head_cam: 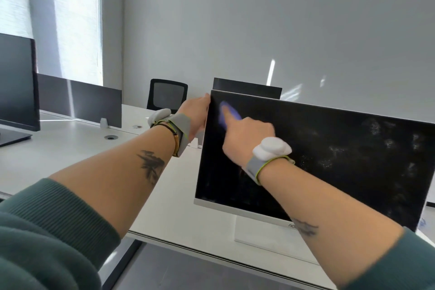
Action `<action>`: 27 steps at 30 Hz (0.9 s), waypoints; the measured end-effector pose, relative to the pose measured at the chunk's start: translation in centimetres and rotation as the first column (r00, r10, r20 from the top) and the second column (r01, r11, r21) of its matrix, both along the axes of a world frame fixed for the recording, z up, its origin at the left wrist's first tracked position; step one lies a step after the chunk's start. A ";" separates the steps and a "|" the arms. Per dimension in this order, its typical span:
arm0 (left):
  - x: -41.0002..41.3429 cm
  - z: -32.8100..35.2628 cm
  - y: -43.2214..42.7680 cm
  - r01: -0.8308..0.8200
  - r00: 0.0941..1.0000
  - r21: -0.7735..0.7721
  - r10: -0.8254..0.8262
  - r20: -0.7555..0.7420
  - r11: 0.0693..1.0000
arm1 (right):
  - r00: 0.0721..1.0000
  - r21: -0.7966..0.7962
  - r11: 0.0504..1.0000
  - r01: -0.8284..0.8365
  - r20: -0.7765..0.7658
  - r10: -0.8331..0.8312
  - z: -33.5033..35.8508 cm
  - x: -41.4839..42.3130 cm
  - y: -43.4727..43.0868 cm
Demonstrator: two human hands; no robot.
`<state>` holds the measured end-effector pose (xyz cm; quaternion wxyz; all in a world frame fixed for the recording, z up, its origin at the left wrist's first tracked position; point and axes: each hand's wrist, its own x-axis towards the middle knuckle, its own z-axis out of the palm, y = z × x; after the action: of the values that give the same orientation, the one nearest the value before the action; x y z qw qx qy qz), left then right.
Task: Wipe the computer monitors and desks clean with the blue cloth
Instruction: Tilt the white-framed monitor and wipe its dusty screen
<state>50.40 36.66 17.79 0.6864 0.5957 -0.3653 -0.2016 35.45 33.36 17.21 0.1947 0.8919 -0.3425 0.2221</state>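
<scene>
A white-framed monitor [329, 160] with a dark, dusty screen stands on the white desk [77, 155] in front of me. My left hand [197, 115] grips the monitor's upper left edge, fingers hidden behind it. My right hand [247, 134] holds the blue cloth [226, 113] against the screen near its top left corner. The cloth is blurred and mostly covered by my fingers. Pale dust smears show on the right half of the screen.
A second black monitor [16, 87] stands at the far left. Behind the near monitor rises another dark screen [247, 88]. A grey desk divider [80, 99] and a black mesh chair [168, 94] stand at the back. Cable grommets sit in the desk.
</scene>
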 end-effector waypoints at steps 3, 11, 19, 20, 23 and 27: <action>-0.7 -1.0 -0.3 0.089 0.987 0.024 -0.085 -0.134 0.996 | 0.995 0.043 0.997 0.070 0.062 -0.072 1.1 0.1 -0.7; -0.8 -4.4 2.3 0.092 0.993 0.061 -0.086 -0.083 0.994 | 0.967 0.092 0.996 -0.018 -0.252 0.040 -6.3 -0.5 1.6; -1.3 -11.5 3.0 0.080 0.997 0.258 -0.074 -0.034 0.963 | 0.907 0.215 0.977 -0.007 -0.410 0.097 -14.3 -1.6 3.7; -1.3 -11.9 3.0 0.061 0.998 0.264 -0.058 -0.019 0.962 | 0.898 0.213 0.977 -0.003 -0.430 0.096 -14.5 -1.7 3.8; -1.5 -12.1 2.9 0.014 0.999 0.281 -0.027 0.041 0.959 | 0.948 0.173 0.985 -0.021 -0.310 0.075 -13.6 -1.2 3.4; -2.0 -11.8 2.3 -0.069 0.993 0.287 0.038 0.111 0.955 | 0.969 0.234 0.972 -0.002 -0.239 0.059 -13.5 -0.7 3.9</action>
<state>48.44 38.92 6.00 0.5766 0.7093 -0.3509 -0.2030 34.72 37.26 3.67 0.1263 0.9342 -0.3257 0.0721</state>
